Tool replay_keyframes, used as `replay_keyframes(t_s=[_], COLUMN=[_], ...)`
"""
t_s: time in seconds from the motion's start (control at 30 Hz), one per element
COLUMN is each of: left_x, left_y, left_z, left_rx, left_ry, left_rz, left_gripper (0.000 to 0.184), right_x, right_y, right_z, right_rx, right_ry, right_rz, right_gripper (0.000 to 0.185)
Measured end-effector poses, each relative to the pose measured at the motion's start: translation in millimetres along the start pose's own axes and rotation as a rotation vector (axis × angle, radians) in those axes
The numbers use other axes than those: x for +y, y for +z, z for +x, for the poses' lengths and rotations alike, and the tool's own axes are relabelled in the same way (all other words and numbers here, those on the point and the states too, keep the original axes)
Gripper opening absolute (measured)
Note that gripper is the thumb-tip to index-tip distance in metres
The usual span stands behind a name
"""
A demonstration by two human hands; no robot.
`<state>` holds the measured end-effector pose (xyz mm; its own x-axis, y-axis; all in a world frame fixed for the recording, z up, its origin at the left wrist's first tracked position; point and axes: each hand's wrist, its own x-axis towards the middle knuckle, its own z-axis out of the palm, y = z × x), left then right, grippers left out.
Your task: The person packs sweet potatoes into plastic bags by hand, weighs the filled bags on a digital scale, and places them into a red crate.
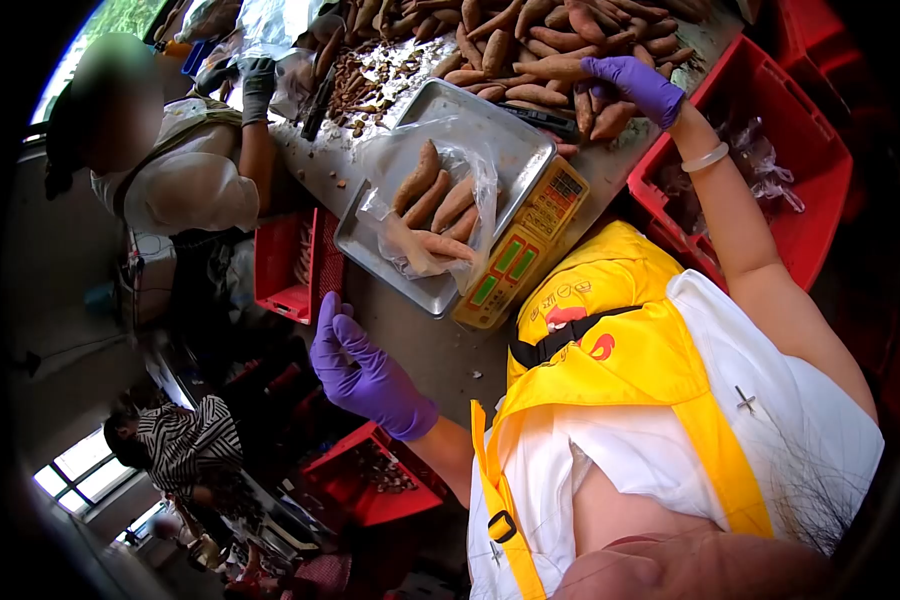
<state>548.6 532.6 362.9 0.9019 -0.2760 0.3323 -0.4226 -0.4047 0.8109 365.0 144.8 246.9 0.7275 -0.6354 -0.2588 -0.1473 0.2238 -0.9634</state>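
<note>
My left hand (370,380), in a purple glove, is held up in front of the scale with its fingers stretched out and nothing in them. My right hand (638,90), gloved the same way, reaches to the pile and grips the end of a sweet potato (553,68). Between the hands stands a yellow weighing scale (532,232) with lit green displays and a metal tray (433,98). A clear plastic bag (385,150) lies open on the tray, with several sweet potatoes (425,200) in it.
A large heap of sweet potatoes (490,50) covers the far table. Red crates stand at the right (800,190), holding plastic bags (760,165), at the left (288,265) and below (375,480). A co-worker (170,160) with a dark glove works at the left; more people are behind.
</note>
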Motion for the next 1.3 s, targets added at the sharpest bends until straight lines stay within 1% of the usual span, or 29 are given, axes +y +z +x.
replay_keyframes(t_s=[0.03,0.07,0.1,0.17,0.2,0.23,0.3,0.33,0.37,0.43,0.47,0.5,0.53,0.57,0.6,0.63,0.73,0.8,0.83,0.87,0.93,1.0,1.03,1.1,1.13,1.17,1.2,1.27,1.3], left_x=[1.8,3.4,5.2,10.1,9.7,5.0,-0.8,-16.0,-7.9,21.0,10.2,2.7,0.7,1.2,0.7,2.2,3.9,10.5,14.9,18.3,20.2,31.4,14.4,3.9,12.3,8.4,5.3,-14.9,-40.9], left_y=[2.5,5.4,8.5,24.4,36.3,50.6,74.1,78.8,78.0,57.7,45.6,33.7,19.1,6.3,1.6,2.8,7.9,21.4,25.0,25.9,26.3,37.2,34.5,43.2,51.6,63.4,66.0,69.4,69.5], left_z=[-0.6,-1.1,-0.9,3.4,5.8,9.7,15.1,19.6,22.2,24.7,30.8,37.6,39.4,36.9,34.5,30.9,18.3,18.3,20.1,23.4,30.4,34.2,43.0,53.9,48.6,37.7,40.6,50.2,56.3], left_rx=[-0.006,-0.013,-0.021,-0.031,-0.042,-0.037,-0.102,-0.23,-0.406,-0.537,-0.669,-0.795,-0.706,-0.609,-0.527,-0.528,-0.456,-0.413,-0.394,-0.436,-0.481,-0.385,-0.455,-0.733,-0.793,-0.694,-0.772,-0.771,-0.685], left_ry=[-0.02,-0.041,-0.042,0.105,0.206,0.419,0.508,0.391,-0.035,-0.316,-0.29,-0.264,-0.284,-0.305,-0.392,-0.384,-0.305,-0.24,-0.242,-0.234,-0.155,-0.046,-0.053,-0.154,-0.165,-0.121,-0.105,-0.187,-0.276], left_rz=[-0.067,-0.133,-0.13,-0.038,0.076,0.314,0.572,0.5,0.186,-0.598,-0.964,-1.331,-1.26,-1.193,-1.285,-1.294,-1.049,-1.01,-0.992,-0.969,-0.798,-0.563,-0.426,-0.54,-0.666,-0.714,-0.657,-0.334,-0.068], left_gripper=[0.037,0.043,0.043,0.065,0.081,0.079,0.066,0.048,0.034,0.026,0.029,0.032,0.033,0.035,0.04,0.04,0.059,0.047,0.043,0.037,0.035,0.03,0.038,0.041,0.043,0.045,0.04,0.034,0.033], right_x=[4.3,18.9,7.2,-14.4,-31.2,-37.1,-38.6,-34.5,-19.6,18.2,29.5,27.4,26.9,-13.8,-54.6,-78.0,-101.3,-98.1,-94.2,-91.7,-82.5,-86.1,-80.7,-70.3,-68.8,-65.6,-52.1,-47.6,-42.2], right_y=[-2.4,-16.2,-16.6,5.7,33.0,74.4,151.3,186.6,208.9,243.1,232.5,203.7,175.3,146.2,123.4,109.2,109.4,124.8,136.9,154.3,187.6,207.3,213.6,225.7,228.3,229.1,229.7,202.3,177.2], right_z=[6.5,26.9,27.8,40.0,27.2,12.1,-20.7,-38.3,-37.1,-21.3,5.8,20.1,27.5,6.2,-5.2,-22.5,-39.3,-40.5,-35.7,-40.4,-44.6,-47.5,-43.0,-33.8,-35.1,-35.9,-25.5,-34.0,-24.3], right_rx=[0.078,0.011,-0.078,-0.009,0.019,0.074,0.188,0.202,0.187,0.199,0.351,0.378,0.416,0.203,-0.088,-0.147,-0.137,-0.446,-0.678,-0.738,-0.646,-0.418,-0.424,-0.433,-0.561,-0.693,-0.574,-0.53,-0.509], right_ry=[-0.083,-0.114,-0.182,-0.23,-0.279,-0.449,-0.648,-0.712,-0.763,-0.868,-0.774,-0.745,-0.497,-0.276,-0.09,-0.18,-0.226,-0.142,-0.165,-0.205,-0.192,-0.956,-1.006,-1.108,-1.06,-1.001,-1.084,-0.426,-0.314], right_rz=[0.168,0.631,0.75,0.633,0.294,-0.051,-0.74,-1.079,-1.213,-1.322,-1.698,-1.588,-1.821,-1.671,-1.481,-1.399,-1.269,-0.239,0.111,0.25,0.285,-0.118,-0.133,-0.161,-0.027,0.111,0.004,0.09,0.063], right_gripper=[0.027,0.031,0.039,0.028,0.036,0.047,0.066,0.073,0.072,0.07,0.065,0.064,0.074,0.075,0.056,0.029,0.021,0.02,0.026,0.033,0.037,0.037,0.038,0.043,0.041,0.039,0.032,0.02,0.017])
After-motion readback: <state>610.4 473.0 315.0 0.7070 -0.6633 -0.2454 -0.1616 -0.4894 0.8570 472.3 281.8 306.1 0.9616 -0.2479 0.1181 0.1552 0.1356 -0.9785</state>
